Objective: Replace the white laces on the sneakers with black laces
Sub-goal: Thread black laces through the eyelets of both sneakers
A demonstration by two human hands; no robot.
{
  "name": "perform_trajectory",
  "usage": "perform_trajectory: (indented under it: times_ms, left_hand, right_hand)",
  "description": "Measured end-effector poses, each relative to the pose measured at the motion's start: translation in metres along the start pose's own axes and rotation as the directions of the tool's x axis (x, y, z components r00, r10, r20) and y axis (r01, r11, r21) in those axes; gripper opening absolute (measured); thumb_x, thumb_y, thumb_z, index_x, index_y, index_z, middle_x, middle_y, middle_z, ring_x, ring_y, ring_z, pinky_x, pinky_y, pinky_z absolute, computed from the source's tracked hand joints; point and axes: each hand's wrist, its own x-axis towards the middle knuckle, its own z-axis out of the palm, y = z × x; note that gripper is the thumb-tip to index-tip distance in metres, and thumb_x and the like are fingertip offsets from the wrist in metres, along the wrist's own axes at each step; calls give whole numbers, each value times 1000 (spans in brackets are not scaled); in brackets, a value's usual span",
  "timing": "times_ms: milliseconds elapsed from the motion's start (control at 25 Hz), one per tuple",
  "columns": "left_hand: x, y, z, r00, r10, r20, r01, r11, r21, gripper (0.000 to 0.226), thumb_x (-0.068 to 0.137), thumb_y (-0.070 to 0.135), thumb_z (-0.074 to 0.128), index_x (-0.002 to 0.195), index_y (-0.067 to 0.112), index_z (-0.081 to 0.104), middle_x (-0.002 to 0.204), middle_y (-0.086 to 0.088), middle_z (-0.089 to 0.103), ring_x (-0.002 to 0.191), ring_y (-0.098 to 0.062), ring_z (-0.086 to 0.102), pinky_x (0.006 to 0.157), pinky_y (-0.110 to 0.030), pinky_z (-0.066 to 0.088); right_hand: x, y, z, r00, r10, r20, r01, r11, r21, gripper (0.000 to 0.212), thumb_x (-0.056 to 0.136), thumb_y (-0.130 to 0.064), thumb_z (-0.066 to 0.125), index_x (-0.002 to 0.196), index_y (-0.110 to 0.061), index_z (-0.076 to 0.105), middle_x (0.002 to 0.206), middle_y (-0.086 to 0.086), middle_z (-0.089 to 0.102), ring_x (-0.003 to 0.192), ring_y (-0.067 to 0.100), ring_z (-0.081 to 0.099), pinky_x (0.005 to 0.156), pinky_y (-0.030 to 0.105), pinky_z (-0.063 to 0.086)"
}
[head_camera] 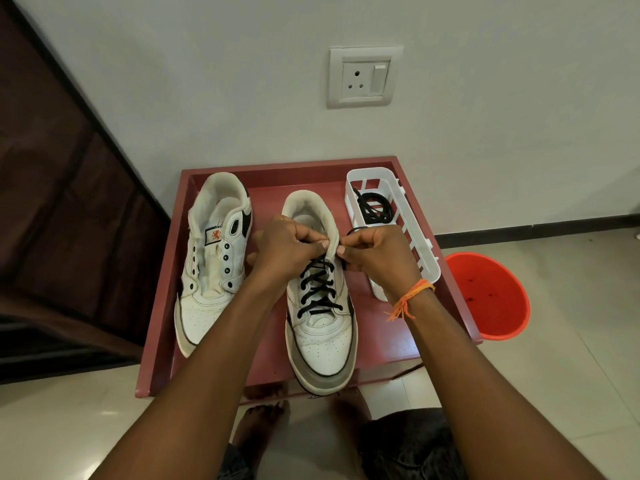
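Note:
Two white sneakers lie on a red tray table (162, 306), toes toward me. The left sneaker (211, 265) has bare eyelets and no lace. The right sneaker (320, 327) carries a black lace (318, 289) crossed through several eyelets. My left hand (282, 251) and my right hand (379, 256) meet at the top of the right sneaker's tongue, fingers pinched on the black lace ends there. A strand of the lace curls out behind my right hand. The top eyelets are hidden by my fingers.
A white plastic basket (420, 251) at the tray's right side holds a coiled black lace (375, 209). An orange bucket (491, 296) stands on the tiled floor to the right. A wall with a socket (362, 77) is behind; dark wooden furniture (59, 202) is left.

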Motion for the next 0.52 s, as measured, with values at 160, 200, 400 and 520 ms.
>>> perform_trajectory:
  times_ms: [160,200,400,520]
  left_hand:
    - [-2,6,-14,979,36,202,-2,986,-167,10,88,5,70,92,9,78,77,11,64,72,4,62,69,-14,47]
    - [-3,7,-17,971,37,236,7,983,-184,12,90,4,68,96,5,77,82,9,65,76,2,62,71,-15,48]
    - [-2,1,-15,994,12,111,2,993,-122,4,84,13,74,86,14,78,75,2,72,64,-2,63,67,-28,51]
    - [-1,-3,-6,997,6,73,-9,999,37,8,78,38,72,73,32,76,79,12,72,93,-15,65,87,-42,52]
  right_hand:
    - [0,-1,-1,1000,-20,10,20,997,-72,11,81,1,73,90,-4,75,83,13,73,81,28,72,76,40,60]
    - [0,-1,-2,1000,-8,20,10,998,-70,11,81,2,72,90,-4,75,83,14,73,81,31,72,76,42,60]
    - [2,-4,-6,998,50,43,-49,998,-42,17,79,6,72,86,-9,74,84,18,73,84,37,71,78,45,60]
    - [0,-2,-5,996,82,25,-82,996,28,19,77,8,72,84,-9,73,78,13,73,75,29,71,74,37,61]
